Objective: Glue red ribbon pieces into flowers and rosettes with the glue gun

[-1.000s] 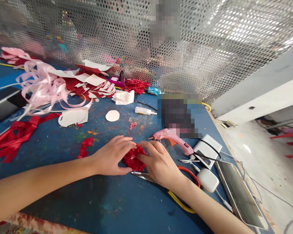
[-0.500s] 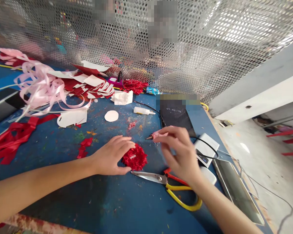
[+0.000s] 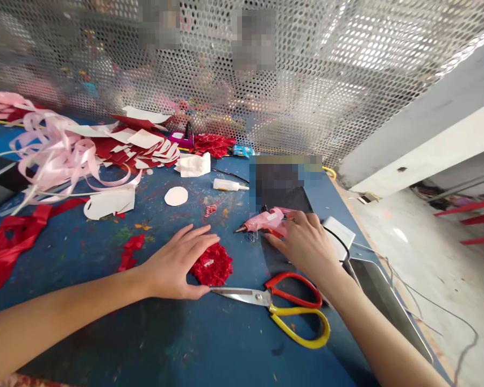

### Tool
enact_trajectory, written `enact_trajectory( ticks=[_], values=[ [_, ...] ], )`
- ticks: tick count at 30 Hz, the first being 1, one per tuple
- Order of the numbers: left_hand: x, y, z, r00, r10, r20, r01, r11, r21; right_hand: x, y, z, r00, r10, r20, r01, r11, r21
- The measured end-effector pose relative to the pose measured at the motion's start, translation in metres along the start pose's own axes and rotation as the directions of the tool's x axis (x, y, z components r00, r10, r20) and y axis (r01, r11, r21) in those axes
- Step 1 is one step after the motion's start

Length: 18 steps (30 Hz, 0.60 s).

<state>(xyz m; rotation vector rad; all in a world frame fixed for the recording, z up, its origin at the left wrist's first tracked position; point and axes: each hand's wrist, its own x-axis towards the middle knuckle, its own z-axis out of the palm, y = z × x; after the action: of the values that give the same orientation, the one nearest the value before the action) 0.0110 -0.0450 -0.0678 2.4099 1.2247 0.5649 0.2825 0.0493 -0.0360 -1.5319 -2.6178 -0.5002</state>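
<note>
Red crinkled material forms the rosette (image 3: 213, 265), which lies flat on the blue bench (image 3: 165, 344) between the two hands. The left hand (image 3: 177, 263) is at its left edge, fingers apart, thumb and forefinger bracketing the rim, probably to keep the piece from sliding. The right hand (image 3: 308, 242) is at the handle of the pink glue gun (image 3: 262, 220); the hand hides this handle, so whether its fingers are clamped on it cannot be told. A thin wire stand (image 3: 253, 236) sits beneath the barrel, presumably to hold the nozzle off the bench. The scissors (image 3: 262, 297) lie on the rosette's near side, handles rightward, likely for ready access.
</note>
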Motion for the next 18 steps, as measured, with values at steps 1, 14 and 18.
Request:
enact_trajectory(
  ticks=[1,14,18],
  values=[
    [0.0,-0.001,0.0,1.0,0.0,0.01,0.0,1.0,-0.006,0.001,-0.001,-0.001,1.0,0.006,0.011,-0.005,1.0,-0.002],
    [0.0,0.0,0.005,0.996,-0.039,-0.077,0.04,0.999,0.014,0.007,-0.025,-0.019,0.94,0.317,0.124,-0.298,0.586,0.754],
    [0.0,0.003,-0.005,0.992,-0.021,-0.124,0.03,0.997,0.072,0.005,-0.038,-0.008,0.959,0.15,0.239,-0.278,0.361,0.89]
  ],
)
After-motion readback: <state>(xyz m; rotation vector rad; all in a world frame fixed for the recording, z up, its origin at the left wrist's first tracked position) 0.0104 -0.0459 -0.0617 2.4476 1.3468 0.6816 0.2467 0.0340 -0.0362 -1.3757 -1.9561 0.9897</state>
